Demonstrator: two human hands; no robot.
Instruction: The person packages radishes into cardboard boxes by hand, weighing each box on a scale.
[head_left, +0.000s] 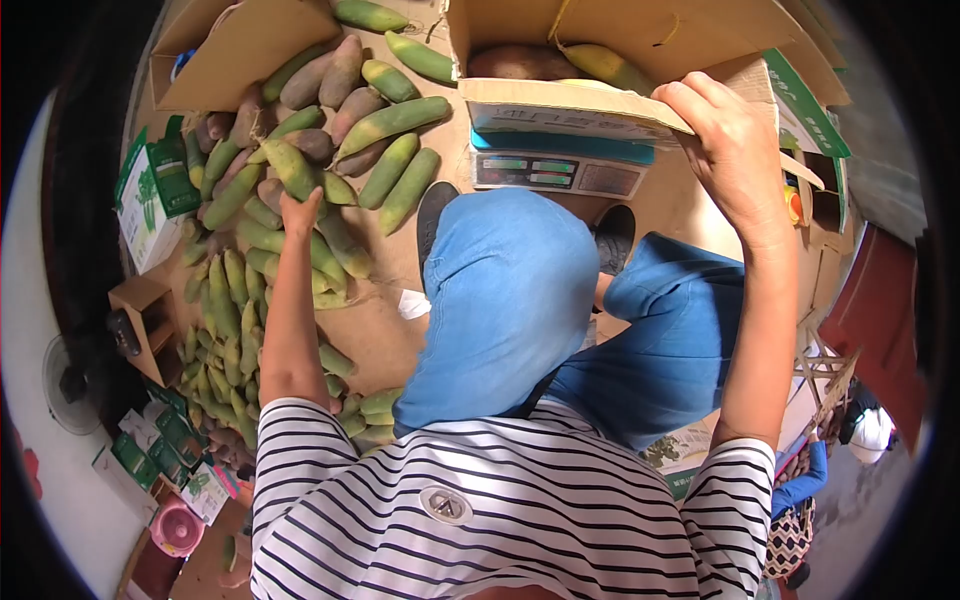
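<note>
My left hand (pixel 299 212) is closed around the lower end of a green radish (pixel 288 165), just above a big heap of green radishes (pixel 405 125). Some radishes in the heap are brownish-purple, such as one (pixel 341 70) near the top. With its fingers curled over the edge, my right hand (pixel 715 115) grips the front flap of an open cardboard box (pixel 575 105). Inside the box lie a yellowish-green radish (pixel 605 65) and a reddish-brown one (pixel 525 62). Beneath the box is a digital scale (pixel 550 172) with lit displays.
Another cardboard box (pixel 240 60) stands at upper left, beside a green-and-white carton (pixel 158 195). A small wooden stand (pixel 148 320) and a pink basin-like object (pixel 178 527) are on the left. Another person's blue sleeve (pixel 800 482) shows at lower right.
</note>
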